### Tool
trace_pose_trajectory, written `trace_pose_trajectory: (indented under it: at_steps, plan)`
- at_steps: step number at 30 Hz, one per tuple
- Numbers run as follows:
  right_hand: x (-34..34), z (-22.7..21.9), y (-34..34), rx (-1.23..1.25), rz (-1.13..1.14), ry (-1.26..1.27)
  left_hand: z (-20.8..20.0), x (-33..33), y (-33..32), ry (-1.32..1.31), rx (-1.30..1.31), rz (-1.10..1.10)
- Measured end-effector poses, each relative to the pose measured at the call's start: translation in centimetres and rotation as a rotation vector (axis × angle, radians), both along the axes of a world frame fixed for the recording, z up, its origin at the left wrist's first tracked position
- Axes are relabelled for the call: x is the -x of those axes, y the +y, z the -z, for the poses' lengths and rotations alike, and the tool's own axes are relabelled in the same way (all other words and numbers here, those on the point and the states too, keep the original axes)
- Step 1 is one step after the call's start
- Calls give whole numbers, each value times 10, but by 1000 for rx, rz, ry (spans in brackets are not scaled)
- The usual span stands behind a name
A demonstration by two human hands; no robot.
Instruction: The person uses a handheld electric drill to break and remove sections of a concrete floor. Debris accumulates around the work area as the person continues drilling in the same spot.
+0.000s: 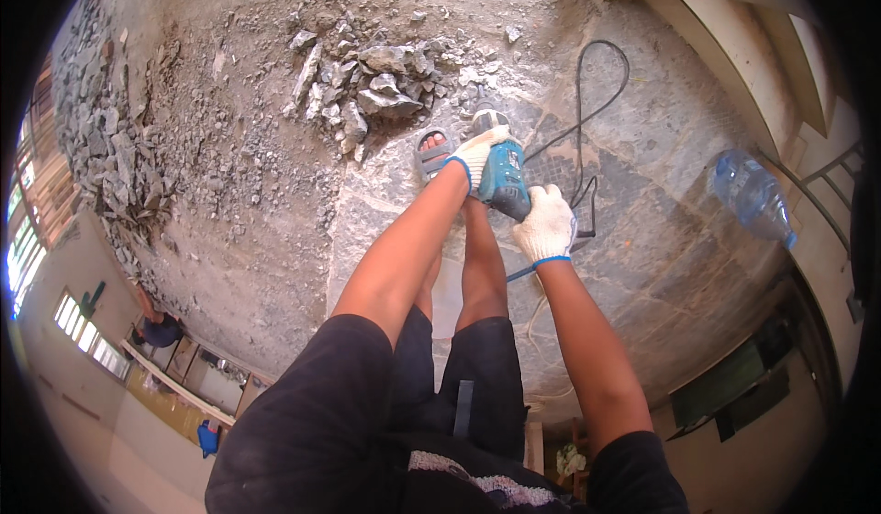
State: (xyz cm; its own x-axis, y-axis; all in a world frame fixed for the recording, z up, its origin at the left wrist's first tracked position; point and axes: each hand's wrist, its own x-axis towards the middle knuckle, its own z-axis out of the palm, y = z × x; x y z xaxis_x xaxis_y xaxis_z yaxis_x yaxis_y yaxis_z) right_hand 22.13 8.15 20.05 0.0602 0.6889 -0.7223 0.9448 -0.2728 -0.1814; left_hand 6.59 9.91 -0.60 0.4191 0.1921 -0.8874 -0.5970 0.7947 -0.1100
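Note:
A teal and black corded hammer drill (504,173) is held out over the floor in front of my feet, its nose pointing away from me. My left hand (479,154), in a white knit glove with a blue cuff, wraps round the front of its body. At the rear end my right hand (547,224), gloved the same way, is closed round the handle. The tip of the tool is hard to make out against the ground. A grey sandal (431,153) with my foot in it is just left of the tool.
Broken concrete chunks (372,83) are heaped ahead of my feet, with more rubble (119,161) far left. A black power cord (580,124) loops right of the tool. A large clear blue bottle (751,193) lies at the right. Another person (162,329) is at the left.

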Motion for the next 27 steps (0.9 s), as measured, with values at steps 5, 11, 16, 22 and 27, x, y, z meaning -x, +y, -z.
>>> trace_pose_trajectory:
  at_steps: [5, 11, 16, 22, 27]
  plan:
    - [-2, 5, 5, -42, -56, 7, 30, 4, 2, -116, -82, -8]
    - [-1, 10, 6, -76, -199, 37, 21, 18, -7, -94, 66, -155]
    - [4, 0, -11, -86, -31, 18, 16, 7, -13, -13, -115, -20]
    - [8, -9, -9, -101, -20, -12, -28, 8, 10, -110, -214, -37]
    - [-2, -28, 7, -205, 76, -4, -64, -25, 74, 65, -264, 239]
